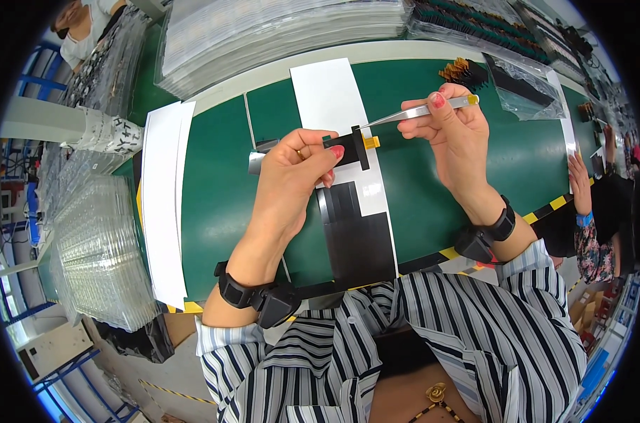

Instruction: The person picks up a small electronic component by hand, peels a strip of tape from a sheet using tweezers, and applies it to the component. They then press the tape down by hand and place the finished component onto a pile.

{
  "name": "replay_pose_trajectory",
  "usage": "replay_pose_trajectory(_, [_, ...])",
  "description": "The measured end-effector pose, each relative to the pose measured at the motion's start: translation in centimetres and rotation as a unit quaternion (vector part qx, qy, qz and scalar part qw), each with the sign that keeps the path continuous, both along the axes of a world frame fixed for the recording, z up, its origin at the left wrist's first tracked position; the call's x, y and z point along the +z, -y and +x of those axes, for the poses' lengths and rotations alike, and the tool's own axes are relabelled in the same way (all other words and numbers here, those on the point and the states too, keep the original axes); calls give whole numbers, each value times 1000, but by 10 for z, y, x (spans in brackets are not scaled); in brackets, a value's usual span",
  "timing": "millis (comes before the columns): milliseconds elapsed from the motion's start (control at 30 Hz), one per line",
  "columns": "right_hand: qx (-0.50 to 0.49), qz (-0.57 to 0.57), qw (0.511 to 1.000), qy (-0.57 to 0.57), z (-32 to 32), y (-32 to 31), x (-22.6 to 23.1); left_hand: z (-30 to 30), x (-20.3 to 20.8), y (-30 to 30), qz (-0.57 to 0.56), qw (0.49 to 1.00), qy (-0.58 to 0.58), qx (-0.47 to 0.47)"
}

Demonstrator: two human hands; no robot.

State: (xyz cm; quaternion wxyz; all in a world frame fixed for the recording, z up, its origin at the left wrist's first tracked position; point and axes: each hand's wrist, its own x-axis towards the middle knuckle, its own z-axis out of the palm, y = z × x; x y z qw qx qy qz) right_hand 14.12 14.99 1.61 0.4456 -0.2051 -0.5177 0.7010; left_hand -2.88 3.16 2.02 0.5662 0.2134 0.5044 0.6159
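My left hand point(299, 161) pinches a small flat black part point(346, 149) between thumb and fingers, above the green mat. A black crosspiece stands at the part's right end, and a short orange-yellow tab point(371, 142) sticks out beyond it. In my right hand point(455, 134) is a pair of metal tweezers point(417, 111), gripped between thumb and fingers. Their tip points left and reaches the upper end of the crosspiece; whether it touches cannot be made out. Below my hands lies a black sheet with strips point(358, 240), partly over a white sheet point(328, 88).
A pile of black parts with orange tabs point(463, 72) sits at the back right, beside a clear plastic bag point(524, 88). White sheets point(166, 197) lie at the left, near stacked clear trays point(98, 247). More trays point(284, 42) stand behind. Another person's hand point(579, 185) rests at the far right.
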Motion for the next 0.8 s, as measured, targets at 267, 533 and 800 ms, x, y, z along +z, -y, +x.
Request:
replay_pose_trajectory(267, [-1,-6,1000,18,-1,0,-2,-3,1,3,1,998,18,-63])
replay_pose_trajectory(533, [-127,377,907,139,7,35,9,10,-1,2,61,988,141,14])
replay_pose_trajectory(800, [-64,304,934,178,-6,40,3,29,1,2,90,989,115,-12])
